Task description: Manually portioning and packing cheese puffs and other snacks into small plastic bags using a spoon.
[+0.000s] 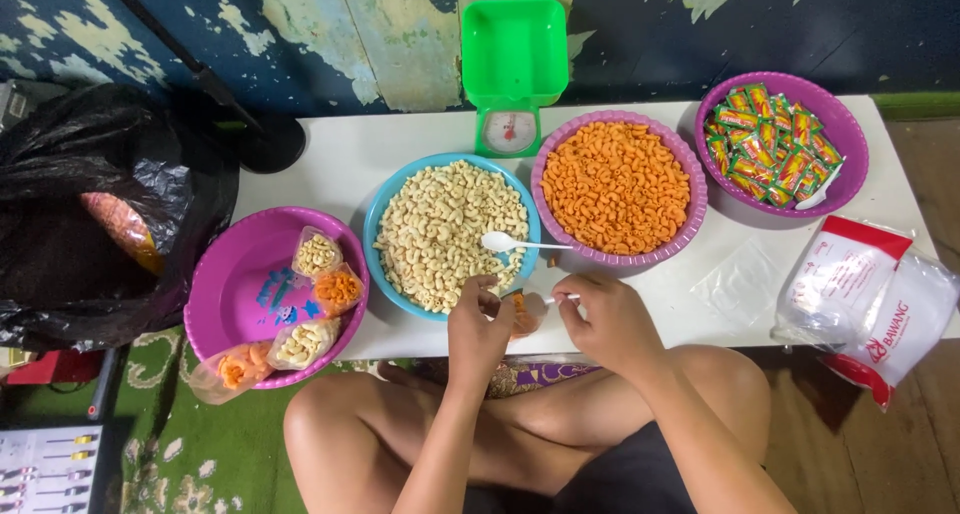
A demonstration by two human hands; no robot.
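On white table (400, 149): 4 bowls; both hands (545, 324) pinching 1 small snack bag (524, 314).

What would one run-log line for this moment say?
left hand: holds small bag | right hand: at bag mouth | white spoon: rests in blue bowl | purple bowl: orange snacks

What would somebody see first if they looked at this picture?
Probably the bright bowls on the white table: a purple bowl of orange macaroni snacks in the middle, with a blue bowl of pale snacks beside it. Just below them, at the table's near edge, the left hand and right hand hold a small clear bag with orange snacks inside.
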